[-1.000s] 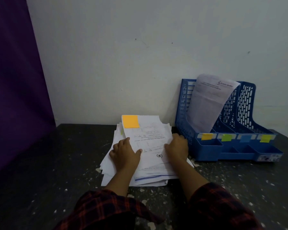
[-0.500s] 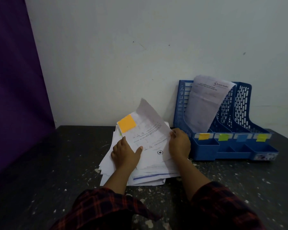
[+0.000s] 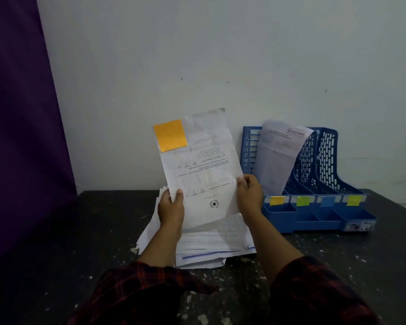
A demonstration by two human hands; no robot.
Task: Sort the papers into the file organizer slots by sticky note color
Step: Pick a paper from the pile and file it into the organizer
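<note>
Both hands grip one printed sheet [image 3: 204, 181] upright above the paper stack [image 3: 211, 245] on the table [image 3: 56, 242]: left hand [image 3: 170, 208] at its lower left edge, right hand [image 3: 250, 195] at its right edge. An orange sticky note [image 3: 170, 135] tops it; the blue file organizer [image 3: 314, 184] stands just right.

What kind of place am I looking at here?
Probably a plain office or home desk: a dark speckled table against a bare wall, a blue file organizer with coloured tabs, and a pile of printed papers.
</note>
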